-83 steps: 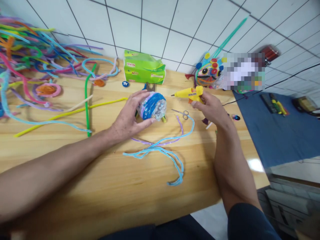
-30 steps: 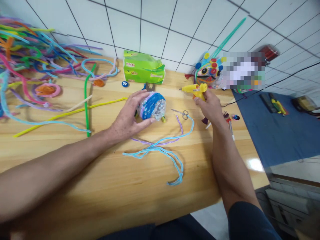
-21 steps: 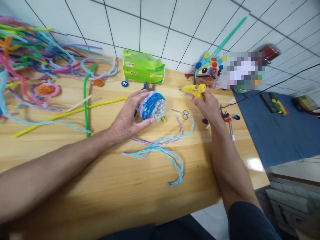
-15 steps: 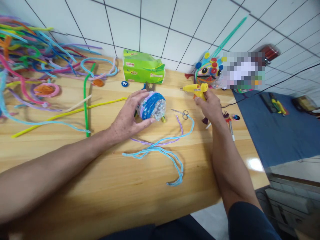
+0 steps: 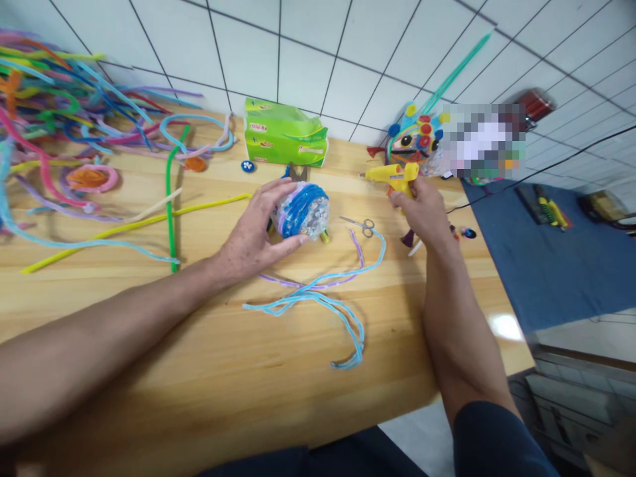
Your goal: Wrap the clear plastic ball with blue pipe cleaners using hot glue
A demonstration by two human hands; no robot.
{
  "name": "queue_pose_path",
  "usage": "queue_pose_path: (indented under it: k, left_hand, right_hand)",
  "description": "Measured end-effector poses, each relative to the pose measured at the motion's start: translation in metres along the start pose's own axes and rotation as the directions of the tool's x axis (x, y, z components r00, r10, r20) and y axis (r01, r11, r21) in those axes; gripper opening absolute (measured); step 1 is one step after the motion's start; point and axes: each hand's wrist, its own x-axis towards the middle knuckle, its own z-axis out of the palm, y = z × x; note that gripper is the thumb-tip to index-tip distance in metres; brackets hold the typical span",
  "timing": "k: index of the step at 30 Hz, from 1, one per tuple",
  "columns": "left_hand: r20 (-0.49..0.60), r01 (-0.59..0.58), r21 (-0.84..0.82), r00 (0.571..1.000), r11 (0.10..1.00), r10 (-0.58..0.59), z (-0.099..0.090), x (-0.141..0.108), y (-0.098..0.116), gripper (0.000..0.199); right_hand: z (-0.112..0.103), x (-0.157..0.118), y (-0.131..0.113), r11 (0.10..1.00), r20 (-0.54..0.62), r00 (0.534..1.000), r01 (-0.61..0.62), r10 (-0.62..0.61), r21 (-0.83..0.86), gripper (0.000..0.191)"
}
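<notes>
My left hand (image 5: 258, 232) is wrapped round a clear, rounded object with blue and purple bands (image 5: 304, 212), near the middle of the table. Pliers (image 5: 298, 172) lie partly hidden behind it. On the right, my right hand (image 5: 422, 205) grips a yellow glue gun (image 5: 395, 174) by its handle, with the nozzle toward the left. Small scissors (image 5: 366, 227) rest between the two hands. Light blue pipe cleaners (image 5: 322, 299) and a purple one (image 5: 358, 248) lie on the wood in front of the banded object.
A pile of coloured pipe cleaners (image 5: 64, 99) covers the back left. Along the wall stand a green tissue pack (image 5: 285, 136) and a decorated mask-like piece (image 5: 412, 142). A black cord (image 5: 536, 173) runs rightward over a blue mat (image 5: 561, 258).
My right hand has shifted slightly to the right with the glue gun in it. My left hand and the banded object have stayed in place.
</notes>
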Motion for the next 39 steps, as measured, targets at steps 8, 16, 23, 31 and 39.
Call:
queue_pose_path:
  k: [8, 16, 23, 31, 39]
  left_hand:
    - [-0.002, -0.006, 0.015, 1.0, 1.0, 0.006, 0.0, 0.0, 0.0, 0.082]
    - [-0.004, 0.008, 0.013, 1.0, 1.0, -0.008, 0.0, 0.001, 0.002, 0.08]
    - [0.016, -0.004, 0.045, 1.0, 0.999, 0.003, -0.001, 0.0, 0.001, 0.082]
    - [0.02, 0.022, 0.035, 1.0, 0.999, -0.023, -0.002, 0.0, 0.002, 0.079]
    - [0.046, 0.022, 0.078, 0.999, 0.997, -0.026, -0.003, 0.001, 0.003, 0.08]
  right_hand:
    - [0.01, -0.002, -0.011, 0.995, -0.006, 0.995, -0.095, 0.095, -0.021, 0.034]
    - [-0.009, 0.0, -0.011, 0.988, -0.043, 0.995, -0.089, 0.095, 0.126, 0.03]
    - [-0.036, -0.003, -0.023, 0.942, -0.042, 0.992, -0.102, 0.122, 0.32, 0.027]
    - [-0.034, 0.0, -0.011, 0.952, -0.095, 0.977, -0.16, 0.19, 0.259, 0.016]
    - [-0.033, 0.004, 0.014, 0.942, -0.172, 0.933, -0.33, 0.316, -0.062, 0.01]
